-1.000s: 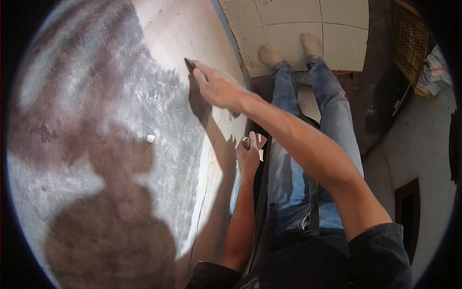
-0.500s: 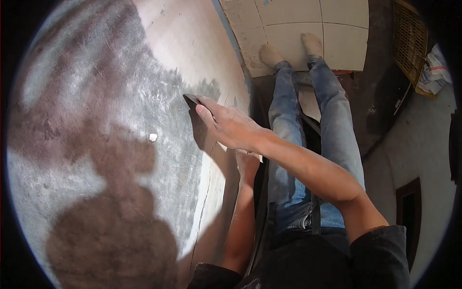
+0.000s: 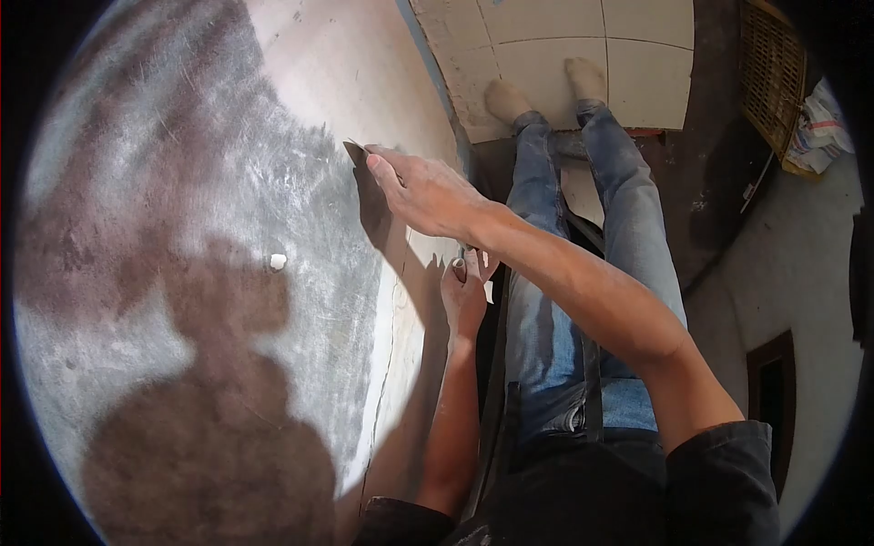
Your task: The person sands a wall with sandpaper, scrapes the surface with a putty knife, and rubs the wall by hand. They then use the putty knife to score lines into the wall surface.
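Note:
My right hand (image 3: 428, 193) is closed around a putty knife (image 3: 355, 153); its dark, thin blade reaches past my fingers to the wall. The blade meets the wall (image 3: 300, 191) at the ragged edge where a grey coat borders the paler surface. Below my right forearm, my left hand (image 3: 464, 296) is curled near the wall, fingers closed. Something with a small pale edge (image 3: 490, 292) shows beside it, mostly hidden by the right forearm, so I cannot make out what it is.
A white chip (image 3: 278, 261) marks the grey coat, and a crack (image 3: 390, 355) runs down the paler strip. My feet (image 3: 546, 91) are on a tiled ledge (image 3: 546, 23). A yellow crate (image 3: 769, 82) and a white sack (image 3: 819, 132) are at the far right.
My right hand and the putty knife have moved up along the wall, away from my body. The left hand has risen a little, and more of its fingers show.

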